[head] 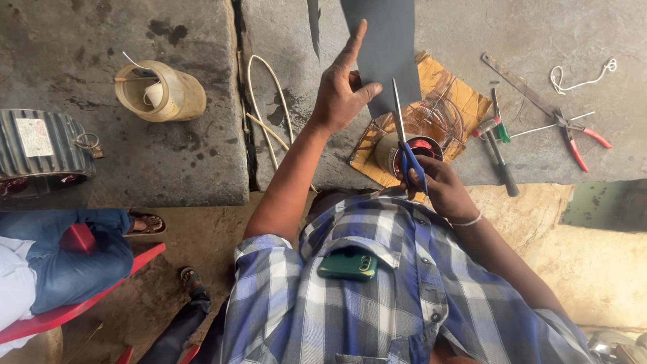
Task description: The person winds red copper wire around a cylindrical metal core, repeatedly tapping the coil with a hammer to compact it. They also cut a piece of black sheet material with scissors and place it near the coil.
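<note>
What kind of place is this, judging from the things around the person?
Probably a small motor repair workshop: a ribbed electric motor sits on the stone bench, with red-handled pliers and copper wire coils nearby.

- Dark sheet [384, 47] under the left hand [340, 94]: matt, smooth, paper-like.
- Scissors [406, 145] in the right hand [441, 189]: bare metal blades, glossy blue plastic handles.
- Slab [168, 155] beyond both hands: rough, stained concrete.
</note>
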